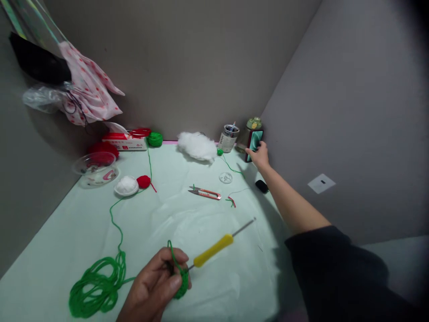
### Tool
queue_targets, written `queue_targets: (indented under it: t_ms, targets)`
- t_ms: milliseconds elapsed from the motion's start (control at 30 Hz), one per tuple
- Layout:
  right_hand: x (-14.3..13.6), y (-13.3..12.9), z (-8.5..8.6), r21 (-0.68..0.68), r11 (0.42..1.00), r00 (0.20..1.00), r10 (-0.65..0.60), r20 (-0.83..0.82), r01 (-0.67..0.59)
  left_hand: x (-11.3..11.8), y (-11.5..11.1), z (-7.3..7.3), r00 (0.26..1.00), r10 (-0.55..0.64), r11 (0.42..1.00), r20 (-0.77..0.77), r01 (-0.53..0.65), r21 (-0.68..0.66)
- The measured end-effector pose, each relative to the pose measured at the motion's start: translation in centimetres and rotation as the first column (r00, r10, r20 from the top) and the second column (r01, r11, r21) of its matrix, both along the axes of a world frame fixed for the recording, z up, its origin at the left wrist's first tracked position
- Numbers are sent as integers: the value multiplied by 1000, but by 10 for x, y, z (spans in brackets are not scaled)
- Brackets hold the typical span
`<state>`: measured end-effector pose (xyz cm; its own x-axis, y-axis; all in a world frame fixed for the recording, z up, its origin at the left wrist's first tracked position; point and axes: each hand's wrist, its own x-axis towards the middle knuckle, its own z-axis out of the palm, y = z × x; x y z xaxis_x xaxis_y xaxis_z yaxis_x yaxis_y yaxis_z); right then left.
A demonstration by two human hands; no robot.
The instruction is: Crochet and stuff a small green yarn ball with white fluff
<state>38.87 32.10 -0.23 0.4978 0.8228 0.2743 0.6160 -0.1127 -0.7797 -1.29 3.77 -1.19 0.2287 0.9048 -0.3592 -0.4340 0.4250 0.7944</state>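
Note:
My left hand (161, 284), low in the middle, pinches a small green crochet piece (181, 288) between thumb and fingers. A loop of green yarn stands up from it. The crochet hook (213, 251), with a yellow handle, sticks out of the piece to the right, its other metal tip pointing up and right. Green yarn (95, 286) runs from my left hand to a loose coil on the table. At the back right, my right hand (259, 156) reaches out to a phone (254, 141) with a lit screen, thumb and fingers about its lower part. The phone stands upright against a bottle (244, 139).
Thread snips (205, 193) and yarn scraps (232, 202) lie mid-table. Behind are white stuffing (197, 146), a can (229, 138), a green yarn ball (154, 139) and a tissue box (125, 141). Plastic containers (97, 174) stand left; a black object (262, 186) lies under my right forearm.

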Motion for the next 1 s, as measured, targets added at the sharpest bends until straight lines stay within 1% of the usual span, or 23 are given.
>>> queue_targets:
  t_ms: [67, 100, 167, 200, 233, 267, 300, 333, 367, 400, 467, 500, 600, 667, 800, 900, 933, 1000]
  targets:
    - [-30, -31, 8, -23, 981, 981, 194, -29, -194, 0, 2, 7, 1000, 15, 1000, -16, -15, 6]
    - [-47, -51, 12, -40, 951, 952, 304, -46, -306, 1, 3, 10, 999, 17, 1000, -27, -16, 15]
    - [-82, -101, 22, -70, 860, 863, 499, -83, -505, 1, 5, 16, 998, 15, 999, -60, -12, 49]
    - [-100, -128, 28, -71, 783, 785, 611, -106, -618, 1, 5, 18, 997, 13, 997, -79, -7, 73]
    - [-116, -156, 35, -50, 627, 627, 767, -135, -778, 2, 5, 20, 995, 11, 995, -96, -1, 102]
    - [-131, -182, 41, -31, 481, 480, 864, -148, -876, 2, 4, 22, 994, 7, 991, -107, 7, 131]
    - [-143, -206, 47, 3, 384, 380, 915, -138, -923, 1, 3, 24, 993, 1, 988, -114, 17, 156]
    - [-154, -227, 51, 34, 347, 341, 933, -112, -937, 1, 1, 24, 993, -3, 984, -119, 23, 174]
    - [-164, -245, 54, 76, 333, 327, 941, -86, -940, 1, -1, 25, 993, -5, 982, -121, 28, 186]
    - [-172, -259, 55, 131, 338, 332, 941, -66, -932, 2, -4, 25, 992, -7, 981, -124, 31, 192]
    - [-185, -279, 50, 198, 381, 380, 924, -42, -903, 2, -10, 24, 991, -19, 978, -130, 45, 202]
    - [-190, -285, 46, 235, 404, 405, 913, -47, -884, 3, -12, 24, 991, -25, 976, -131, 53, 212]
    - [-204, -299, 32, 314, 469, 452, 883, -129, -826, 5, -17, 24, 993, -20, 968, -113, 47, 246]
    - [-213, -306, 26, 338, 528, 521, 845, -120, -779, 5, -17, 25, 994, 11, 964, -107, 18, 265]
    - [-226, -319, 15, 384, 603, 667, 744, 46, -699, 8, -17, 24, 985, 66, 947, -158, -12, 321]
    - [-234, -325, 0, 401, 655, 763, 604, 233, -641, 15, -24, 19, 985, 118, 935, -125, -68, 348]
    - [-236, -326, -6, 419, 661, 782, 543, 305, -622, 18, -27, 18, 988, 130, 936, -86, -94, 338]
    - [-241, -327, -18, 460, 629, 777, 454, 437, -626, 23, -34, 15, 991, 132, 952, 13, -131, 277]
